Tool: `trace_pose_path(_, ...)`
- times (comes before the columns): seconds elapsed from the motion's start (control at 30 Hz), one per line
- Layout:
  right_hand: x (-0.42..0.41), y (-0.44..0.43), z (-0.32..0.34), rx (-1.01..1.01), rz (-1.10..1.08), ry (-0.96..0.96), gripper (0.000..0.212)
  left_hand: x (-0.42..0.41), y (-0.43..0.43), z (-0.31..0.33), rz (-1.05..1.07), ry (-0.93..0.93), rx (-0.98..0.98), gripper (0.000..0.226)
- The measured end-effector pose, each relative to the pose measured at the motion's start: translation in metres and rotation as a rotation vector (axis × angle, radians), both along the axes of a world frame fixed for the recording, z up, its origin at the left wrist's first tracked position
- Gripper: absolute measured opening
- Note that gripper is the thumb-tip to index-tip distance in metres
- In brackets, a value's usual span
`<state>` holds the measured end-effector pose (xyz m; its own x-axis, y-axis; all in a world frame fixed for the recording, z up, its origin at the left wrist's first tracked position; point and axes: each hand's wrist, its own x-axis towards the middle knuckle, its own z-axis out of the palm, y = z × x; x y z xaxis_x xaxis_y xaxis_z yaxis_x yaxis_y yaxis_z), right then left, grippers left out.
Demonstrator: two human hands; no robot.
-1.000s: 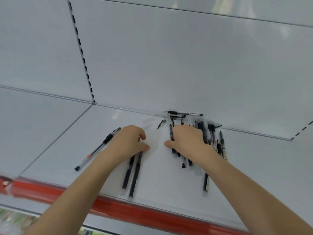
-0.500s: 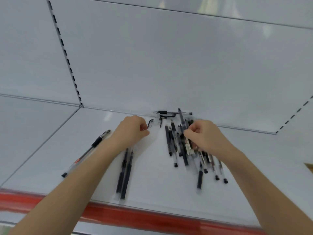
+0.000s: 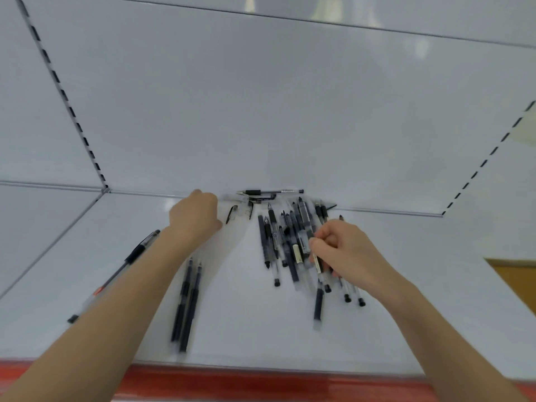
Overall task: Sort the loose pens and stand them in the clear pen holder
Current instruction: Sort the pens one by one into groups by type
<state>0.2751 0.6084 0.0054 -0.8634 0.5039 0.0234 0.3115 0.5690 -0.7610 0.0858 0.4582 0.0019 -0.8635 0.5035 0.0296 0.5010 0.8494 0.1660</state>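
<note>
My right hand point(image 3: 345, 250) pinches a pen point(image 3: 320, 266) within the pile of pens point(image 3: 282, 242) at one o'clock on the shelf point(image 3: 420, 300). My left hand point(image 3: 193, 216), at eleven o'clock, is curled, and I cannot tell whether it holds anything. Lifting could drag crossed neighbours, rolling them toward the front edge.

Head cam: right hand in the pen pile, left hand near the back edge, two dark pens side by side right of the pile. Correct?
No. Head view shows the two dark pens left of the pile, beside the left forearm. Right hand and left hand are as stated.
</note>
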Motion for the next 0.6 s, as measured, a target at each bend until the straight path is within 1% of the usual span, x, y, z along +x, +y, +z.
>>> trace_pose_path(0.17, -0.007, -0.011, 0.000, -0.028, 0.085, -0.024, 0.006, 0.003, -0.005, -0.004, -0.032, -0.075, 0.078, 0.024)
trace_pose_path(0.23, -0.009, -0.016, 0.002, -0.052, 0.098, -0.005, 0.006, 0.005, -0.008, -0.002, -0.048, -0.091, 0.178, 0.023)
trace_pose_path(0.27, -0.009, -0.018, 0.005, -0.077, 0.103, 0.022, 0.009, 0.006, -0.010, -0.001, -0.052, -0.106, 0.275, 0.024)
trace_pose_path(0.33, -0.009, -0.022, 0.011, -0.139, 0.126, 0.098, 0.014, 0.012, -0.014, 0.006, -0.074, -0.175, 0.548, 0.024)
trace_pose_path(0.37, -0.008, -0.024, 0.014, -0.172, 0.139, 0.140, 0.016, 0.017, -0.015, 0.010, -0.099, -0.254, 0.718, 0.021)
trace_pose_path(0.43, -0.006, -0.030, 0.020, -0.230, 0.155, 0.226, 0.021, 0.029, -0.019, 0.019, -0.141, -0.484, 1.063, 0.015)
trace_pose_path(0.47, -0.005, -0.033, 0.023, -0.251, 0.150, 0.271, 0.023, 0.034, -0.021, 0.022, -0.149, -0.597, 1.200, 0.012)
trace_pose_path(0.53, -0.002, -0.039, 0.026, -0.261, 0.134, 0.370, 0.026, 0.042, -0.024, 0.028, -0.152, -0.782, 1.406, 0.008)
trace_pose_path(0.6, 0.001, -0.045, 0.027, -0.233, 0.123, 0.451, 0.028, 0.047, -0.026, 0.032, -0.124, -0.888, 1.536, 0.007)
